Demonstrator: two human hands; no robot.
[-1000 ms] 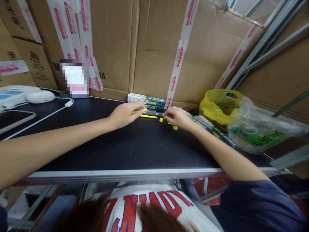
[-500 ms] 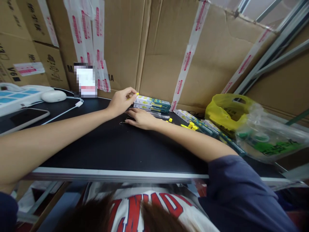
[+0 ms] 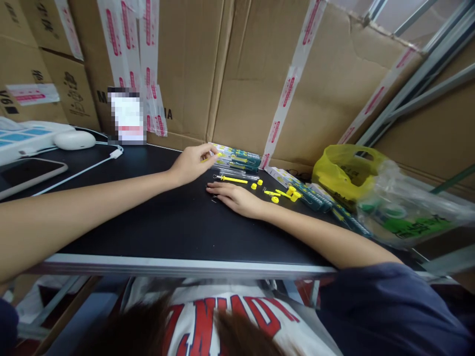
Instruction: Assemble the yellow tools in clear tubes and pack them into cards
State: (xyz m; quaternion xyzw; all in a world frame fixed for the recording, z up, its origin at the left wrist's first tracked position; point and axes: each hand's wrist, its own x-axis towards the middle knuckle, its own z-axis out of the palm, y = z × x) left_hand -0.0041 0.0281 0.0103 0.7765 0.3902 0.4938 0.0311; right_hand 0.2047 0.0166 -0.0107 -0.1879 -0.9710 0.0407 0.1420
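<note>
My left hand [image 3: 195, 162] is closed in a pinch on a small yellow plastic piece [image 3: 219, 155], in front of the stacked slim boxes [image 3: 245, 157]. Flat on the black table [image 3: 166, 222] lies my right hand [image 3: 239, 199], fingers stretched out, a thin wire bit showing by its fingertips. Just beyond those fingers is a yellow stick [image 3: 235, 180] with a metal end, and behind it a clear tube [image 3: 243, 174]. Small yellow caps [image 3: 254, 186] and other yellow pieces [image 3: 293, 193] are scattered to the right.
More slim boxes [image 3: 300, 188] lie at the right, beside a yellow plastic bag [image 3: 341, 173] and a clear bag [image 3: 415, 212]. At the left are a phone [image 3: 33, 173], a white earbud case [image 3: 74, 140], a cable and a power strip. Cardboard [image 3: 252, 74] walls the back.
My left hand has moved slightly right with the yellow piece. My right hand has slid right and toward me, uncovering the yellow stick and caps.
</note>
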